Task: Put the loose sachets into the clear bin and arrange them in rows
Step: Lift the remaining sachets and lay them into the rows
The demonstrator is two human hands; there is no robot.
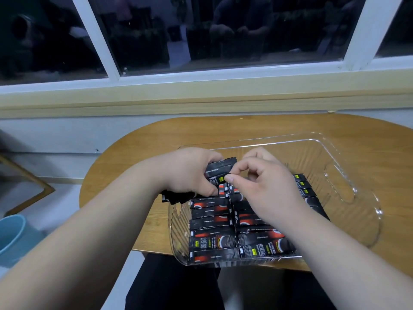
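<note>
A clear plastic bin (348,175) lies on a small wooden table (143,139). Black sachets with red and yellow print (212,240) lie in rows across its near half; the far right part of the bin holds none. My left hand (187,173) grips a stack of black sachets (64,166) over the bin's left end, and the stack's near ends stick out below my wrist. My right hand (263,182) hovers over the rows, thumb and forefinger pinching the end of one sachet from the stack.
The table stands against a wall under a white-framed window (201,70) with dark glass. A light blue bucket (11,236) sits on the floor at the left. My dark-trousered legs (174,285) are below the table's near edge.
</note>
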